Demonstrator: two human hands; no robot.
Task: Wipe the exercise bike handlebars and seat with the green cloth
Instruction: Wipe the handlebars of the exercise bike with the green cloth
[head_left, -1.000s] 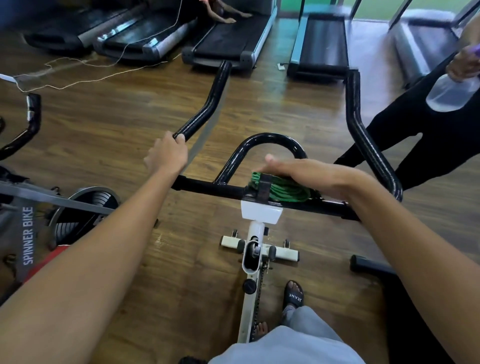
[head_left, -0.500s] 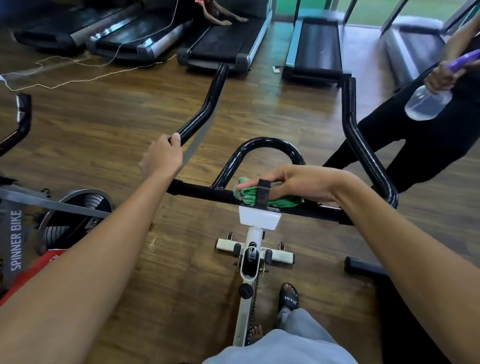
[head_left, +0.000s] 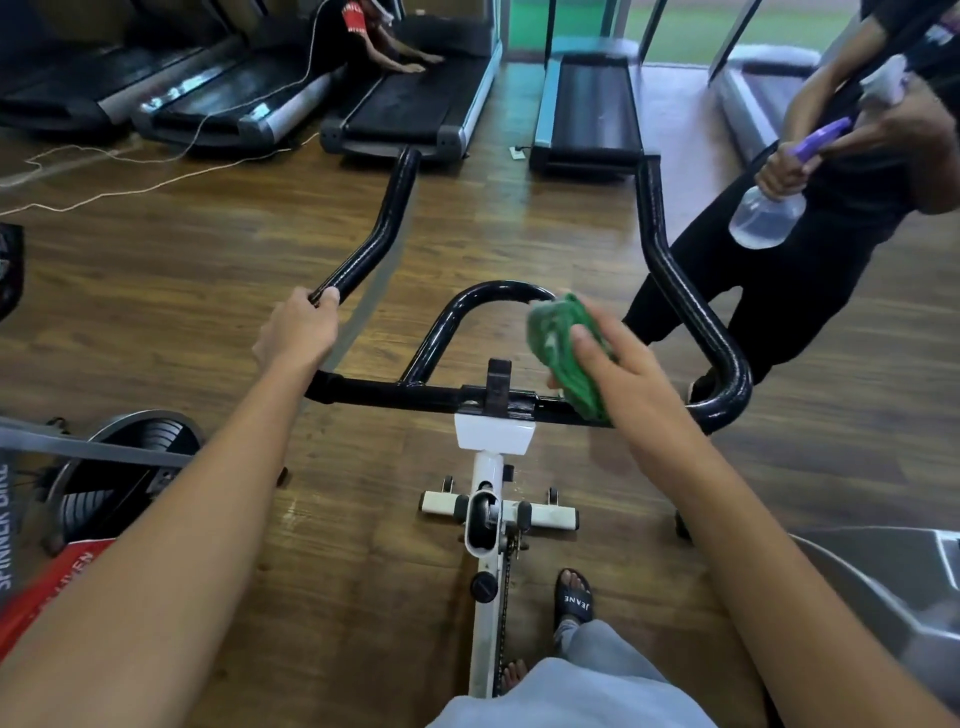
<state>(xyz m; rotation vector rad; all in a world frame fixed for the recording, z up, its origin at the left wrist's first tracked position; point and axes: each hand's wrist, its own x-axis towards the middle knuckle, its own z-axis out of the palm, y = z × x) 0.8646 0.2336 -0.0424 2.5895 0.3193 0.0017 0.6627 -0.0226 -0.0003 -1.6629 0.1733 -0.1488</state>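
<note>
Left hand (head_left: 298, 332): wrapped tight round the lower stretch of the left horn of the glossy black tubular handlebars (head_left: 691, 306), knuckles up, just above the bend into the crossbar.

Right hand (head_left: 621, 374): clutching the bunched-up green cloth (head_left: 558, 348), thumb on top of the wad, other digits tucked underneath and hidden.

Cloth spot: pressed against the right side of the small centre loop of the bars, bottom edge reaching down to the crossbar, a bit right of the black clamp block (head_left: 498, 382).

Bike: white steel frame post (head_left: 485, 519) straight below the clamp, black round adjuster knob (head_left: 484, 587) further down, white front foot bar with black end caps sitting on the brown wood-plank floor (head_left: 208, 270).

Seat: out of shot, can't say anything about it.

Down low: grey trouser legs and a black slide sandal (head_left: 573, 597) with white lettering, just right of the frame.

Company: someone in black on the right holding a clear plastic spray bottle (head_left: 768, 215) with a purple trigger head; another person kneeling way back, hands on a treadmill belt.

Background: row of black treadmills (head_left: 410, 111) along the far side, thin white cable trailing across the floor on the left.

Left edge: flywheel and red-and-grey frame of a second spin bike (head_left: 98, 483).
</note>
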